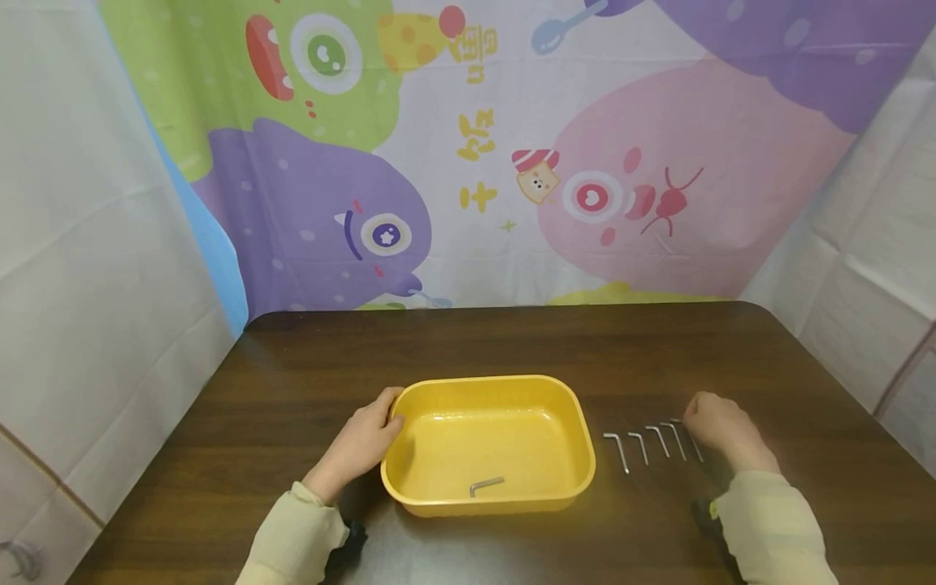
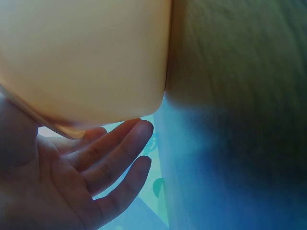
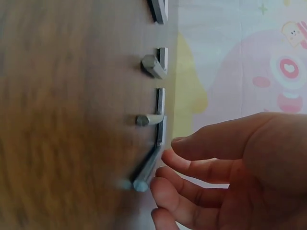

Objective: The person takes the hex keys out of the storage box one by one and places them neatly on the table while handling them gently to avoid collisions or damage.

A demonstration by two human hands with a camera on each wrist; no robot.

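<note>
My left hand (image 1: 363,439) grips the left rim of a yellow plastic tray (image 1: 483,506), thumb over the rim and fingers outside. In the left wrist view those fingers (image 2: 112,153) spread along the tray's outer wall. One hex key (image 1: 487,485) lies inside, near the front wall. Right of the tray, several hex keys (image 1: 619,452) stand in a row on the table, short arms to the back. At the row's right end is my right hand (image 1: 724,428), fingers loosely bent. Its thumb and fingertips come right beside the bend of the last hex key (image 3: 147,168).
The dark wooden table (image 1: 329,349) ends at a cartoon-printed curtain (image 1: 483,244) at the back. White wall coverings (image 1: 95,244) flank both sides. Light sleeves (image 1: 775,524) cover the forearms in front.
</note>
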